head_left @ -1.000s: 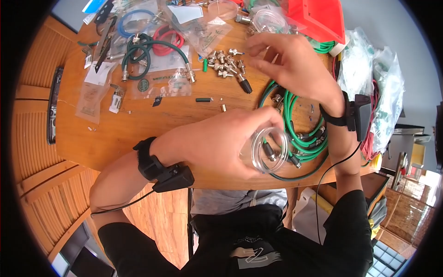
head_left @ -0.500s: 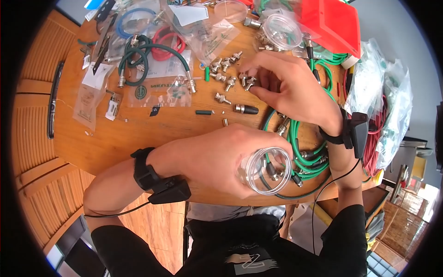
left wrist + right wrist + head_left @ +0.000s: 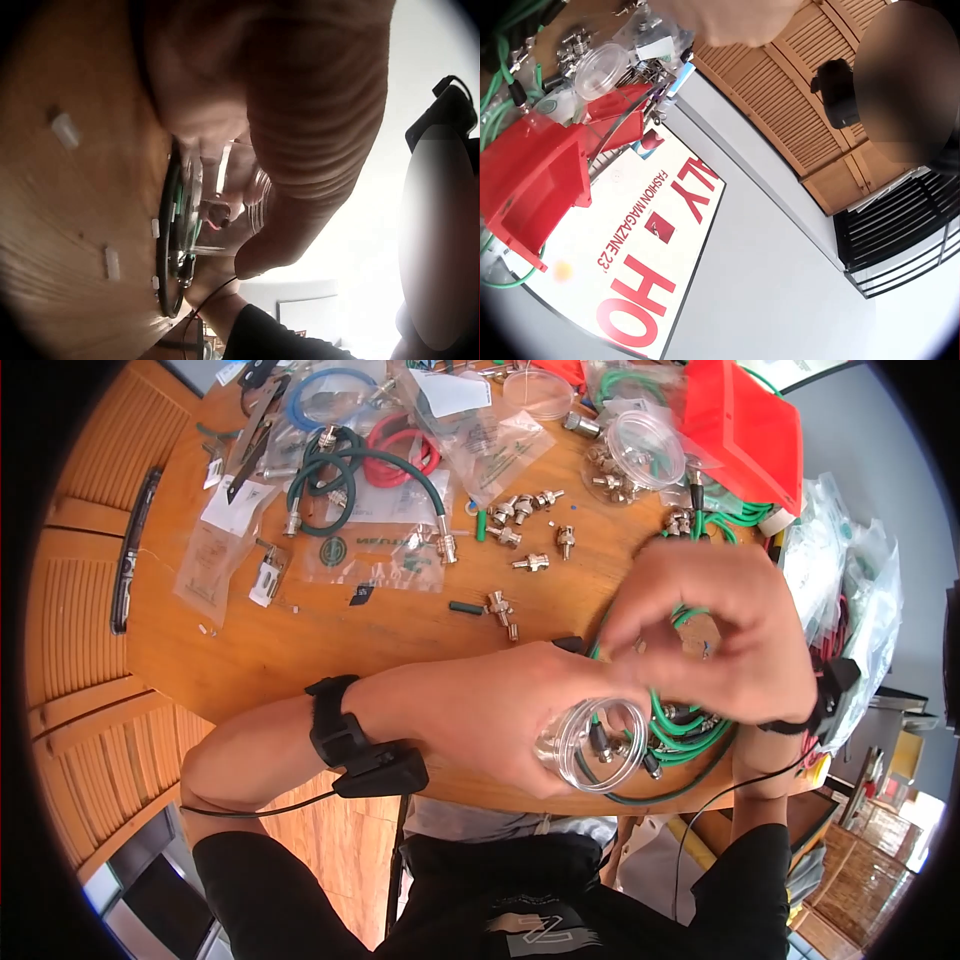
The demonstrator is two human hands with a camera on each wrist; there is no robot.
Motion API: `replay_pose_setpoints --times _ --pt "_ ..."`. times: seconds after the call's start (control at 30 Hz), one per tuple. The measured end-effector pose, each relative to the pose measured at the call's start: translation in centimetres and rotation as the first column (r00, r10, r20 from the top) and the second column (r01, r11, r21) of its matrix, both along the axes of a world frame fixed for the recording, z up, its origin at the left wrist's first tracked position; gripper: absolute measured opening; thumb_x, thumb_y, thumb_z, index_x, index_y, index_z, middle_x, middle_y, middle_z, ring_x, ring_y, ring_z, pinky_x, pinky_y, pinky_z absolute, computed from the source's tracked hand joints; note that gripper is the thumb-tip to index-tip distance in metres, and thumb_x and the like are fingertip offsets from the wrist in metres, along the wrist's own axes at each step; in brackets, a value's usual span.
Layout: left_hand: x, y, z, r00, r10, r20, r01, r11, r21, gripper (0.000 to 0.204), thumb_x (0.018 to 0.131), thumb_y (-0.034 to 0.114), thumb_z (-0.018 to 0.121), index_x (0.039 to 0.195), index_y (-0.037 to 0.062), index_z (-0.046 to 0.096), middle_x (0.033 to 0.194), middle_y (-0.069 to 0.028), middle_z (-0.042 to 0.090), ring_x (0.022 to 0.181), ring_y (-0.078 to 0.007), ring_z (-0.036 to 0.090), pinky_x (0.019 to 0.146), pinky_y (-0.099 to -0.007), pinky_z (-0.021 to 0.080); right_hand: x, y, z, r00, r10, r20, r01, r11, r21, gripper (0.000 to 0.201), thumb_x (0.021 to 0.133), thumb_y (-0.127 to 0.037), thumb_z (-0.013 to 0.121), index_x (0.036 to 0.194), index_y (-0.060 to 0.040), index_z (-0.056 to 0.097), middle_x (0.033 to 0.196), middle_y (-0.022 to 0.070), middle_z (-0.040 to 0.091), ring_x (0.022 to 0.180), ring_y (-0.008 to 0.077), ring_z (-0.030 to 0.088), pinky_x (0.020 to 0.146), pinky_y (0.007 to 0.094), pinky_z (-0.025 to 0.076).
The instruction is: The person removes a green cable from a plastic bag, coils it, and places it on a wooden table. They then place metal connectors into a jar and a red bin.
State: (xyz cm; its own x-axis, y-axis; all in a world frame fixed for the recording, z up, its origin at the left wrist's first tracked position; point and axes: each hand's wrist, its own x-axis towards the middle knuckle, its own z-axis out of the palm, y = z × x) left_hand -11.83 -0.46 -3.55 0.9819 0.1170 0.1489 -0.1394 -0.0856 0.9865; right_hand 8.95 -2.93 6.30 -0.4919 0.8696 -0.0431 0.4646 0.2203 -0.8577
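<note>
My left hand (image 3: 490, 710) grips a clear round jar (image 3: 640, 755) from its left side, thumb and fingers curled round it; the left wrist view also shows the hand (image 3: 300, 135) round the clear wall (image 3: 214, 244). Just above the jar, my right hand (image 3: 720, 630) is blurred, its fingers bent inward; whether something is between the fingertips cannot be seen. Loose metal connectors lie beyond the hands, among them one upright connector (image 3: 566, 542), one lying flat (image 3: 532, 563) and one beside a dark green sleeve (image 3: 465, 608).
Coiled green cables (image 3: 685, 732) lie under and beside the right hand. At the back are a lidded clear container (image 3: 646, 450), a red bin (image 3: 745, 435), and bagged blue, red and dark green cables (image 3: 430, 485). Plastic bags (image 3: 815, 550) line the right edge.
My right hand has left the connectors and moved down and right, close above the jar. The loose connectors are more spread out. My left hand keeps its grip on the jar.
</note>
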Motion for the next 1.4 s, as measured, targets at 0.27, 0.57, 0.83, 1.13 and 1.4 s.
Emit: replay_pose_setpoints --times 0.27,0.57,0.83,1.13,1.4 --pt "-0.1 -1.0 -0.3 0.99 -0.112 0.088 0.111 0.994 0.014 0.069 0.067 0.006 0.078 0.133 0.0052 0.057 0.125 -0.0124 0.063 0.117 -0.0309 0.059 0.101 -0.0411 0.048 -3.8 1.9 -6.9 0.995 0.067 0.076 -0.081 0.975 0.207 0.033 0.075 0.001 0.08 0.107 -0.0049 0.072 0.111 0.0088 0.066 0.082 0.0231 0.066 0.066 0.0317 0.054" --pt "0.0 -1.1 -0.4 0.992 -0.012 0.123 0.009 1.0 0.022 0.067 0.068 0.008 0.08 0.131 0.0062 0.059 0.123 -0.0133 0.065 0.114 -0.0316 0.062 0.097 -0.0411 0.051 -2.3 2.1 -6.5 0.988 0.029 0.151 -0.067 0.965 0.253 0.026 0.076 0.004 0.079 0.1 -0.0017 0.071 0.107 0.0099 0.067 0.084 0.0233 0.069 0.069 0.0311 0.057" --pt "-0.1 0.1 0.2 1.0 -0.022 0.004 0.022 1.0 -0.005 0.057 0.073 0.019 0.086 0.124 0.0069 0.063 0.118 -0.0111 0.068 0.105 -0.0299 0.067 0.092 -0.0374 0.053 0.7 0.4 0.3 0.976 0.216 -0.033 -0.217 0.975 -0.041 0.024 0.072 -0.006 0.088 0.09 -0.0029 0.073 0.087 0.0074 0.071 0.076 0.0196 0.069 0.064 0.0302 0.053" --pt "-0.1 -0.1 0.0 0.999 0.011 0.041 -0.009 0.999 -0.048 0.058 0.071 0.017 0.082 0.121 0.0003 0.059 0.109 -0.0179 0.068 0.105 -0.0347 0.066 0.092 -0.0396 0.051 -0.1 -1.2 0.6 0.953 0.281 0.115 -0.286 0.958 0.022 0.032 0.068 -0.008 0.089 0.095 -0.0048 0.072 0.087 0.0071 0.066 0.073 0.0257 0.066 0.063 0.033 0.051" --pt "0.2 0.0 0.3 1.0 -0.017 0.011 0.017 1.0 -0.019 0.064 0.072 0.016 0.086 0.129 0.0077 0.058 0.118 -0.01 0.068 0.106 -0.0286 0.067 0.093 -0.0382 0.052 1.5 1.3 -3.4 0.964 -0.105 0.246 0.061 0.982 0.181 0.025 0.072 0.001 0.08 0.094 -0.0042 0.069 0.081 0.0075 0.064 0.075 0.0229 0.068 0.064 0.0356 0.053"
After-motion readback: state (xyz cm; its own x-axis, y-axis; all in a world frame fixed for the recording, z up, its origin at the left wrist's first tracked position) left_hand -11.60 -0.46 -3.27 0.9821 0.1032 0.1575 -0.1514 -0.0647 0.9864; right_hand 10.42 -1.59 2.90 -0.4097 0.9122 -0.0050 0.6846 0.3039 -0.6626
